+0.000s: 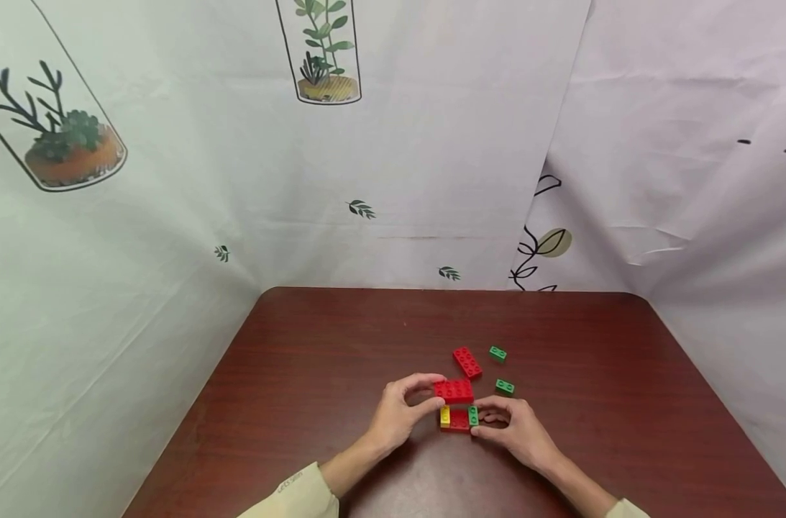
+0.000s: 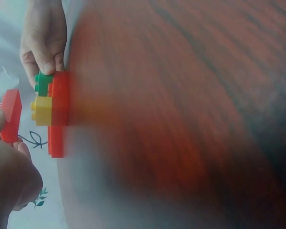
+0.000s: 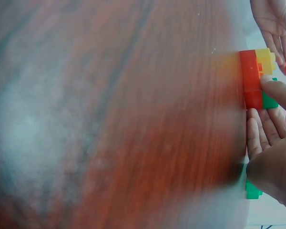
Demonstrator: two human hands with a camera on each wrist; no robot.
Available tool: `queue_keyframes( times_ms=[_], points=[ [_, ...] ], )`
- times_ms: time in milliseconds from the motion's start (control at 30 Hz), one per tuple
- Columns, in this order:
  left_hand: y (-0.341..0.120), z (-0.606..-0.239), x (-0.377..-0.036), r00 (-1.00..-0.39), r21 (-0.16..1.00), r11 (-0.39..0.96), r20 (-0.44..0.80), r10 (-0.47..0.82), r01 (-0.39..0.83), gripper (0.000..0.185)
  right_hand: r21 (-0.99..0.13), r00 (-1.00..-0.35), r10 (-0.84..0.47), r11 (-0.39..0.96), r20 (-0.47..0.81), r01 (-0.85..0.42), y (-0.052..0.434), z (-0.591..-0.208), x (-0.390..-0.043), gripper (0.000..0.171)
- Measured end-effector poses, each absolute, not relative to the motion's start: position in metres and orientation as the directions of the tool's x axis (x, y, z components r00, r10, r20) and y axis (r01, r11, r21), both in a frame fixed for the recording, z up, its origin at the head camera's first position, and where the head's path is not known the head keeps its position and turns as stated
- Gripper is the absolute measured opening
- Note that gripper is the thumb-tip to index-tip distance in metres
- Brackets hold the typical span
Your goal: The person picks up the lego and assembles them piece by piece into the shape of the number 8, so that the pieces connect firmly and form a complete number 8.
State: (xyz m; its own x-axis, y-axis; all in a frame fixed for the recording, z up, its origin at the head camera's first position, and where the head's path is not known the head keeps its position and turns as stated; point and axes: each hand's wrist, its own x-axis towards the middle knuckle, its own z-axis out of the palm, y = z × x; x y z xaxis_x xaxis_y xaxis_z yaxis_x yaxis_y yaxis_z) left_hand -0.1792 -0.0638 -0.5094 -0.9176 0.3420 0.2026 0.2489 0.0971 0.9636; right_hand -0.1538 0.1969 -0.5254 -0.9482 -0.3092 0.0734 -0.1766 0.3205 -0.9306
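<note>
My left hand [image 1: 395, 411] grips a red toy building brick [image 1: 454, 391] between thumb and fingers. In the left wrist view, that red brick [image 2: 10, 116] is apart from the assembly and off the table. The assembly is a red base brick [image 1: 459, 421] with a yellow brick [image 1: 445, 416] on its left end and a green brick [image 1: 473, 416] on its right end. Bare red studs show between them. My right hand [image 1: 518, 433] pinches the green brick at its two ends, thumb at the near end. The right wrist view shows this thumb against the green brick [image 3: 270, 98].
Beyond the hands lies a loose red brick [image 1: 467, 362]. Two small green bricks, one farther back [image 1: 498, 353] and another nearer my right hand [image 1: 505, 387], lie to its right. The brown table [image 1: 341, 331] meets white printed cloth [image 1: 399, 173] at its back and sides.
</note>
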Motion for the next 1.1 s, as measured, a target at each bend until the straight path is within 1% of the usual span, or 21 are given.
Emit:
queue_keyframes(
  times_ms=[200, 500, 1100],
  points=[
    [-0.061, -0.514, -0.175, -0.916, 0.973, 0.094, 0.165, 0.365, 0.213, 0.033, -0.935, -0.944, -0.321, 0.308, 0.074, -0.178, 0.197, -0.524, -0.153, 0.037],
    [-0.059, -0.519, -0.171, -0.899, 0.979, 0.05, 0.163, 0.406, 0.199, 0.034, -0.946, -0.947, -0.317, 0.288, 0.055, -0.152, 0.197, -0.524, -0.153, 0.039],
    [-0.06, -0.523, -0.17, -0.896, 0.979, 0.071, 0.142, 0.421, 0.189, 0.035, -0.939, -0.946, -0.317, 0.303, 0.063, -0.164, 0.197, -0.524, -0.152, 0.039]
  ],
)
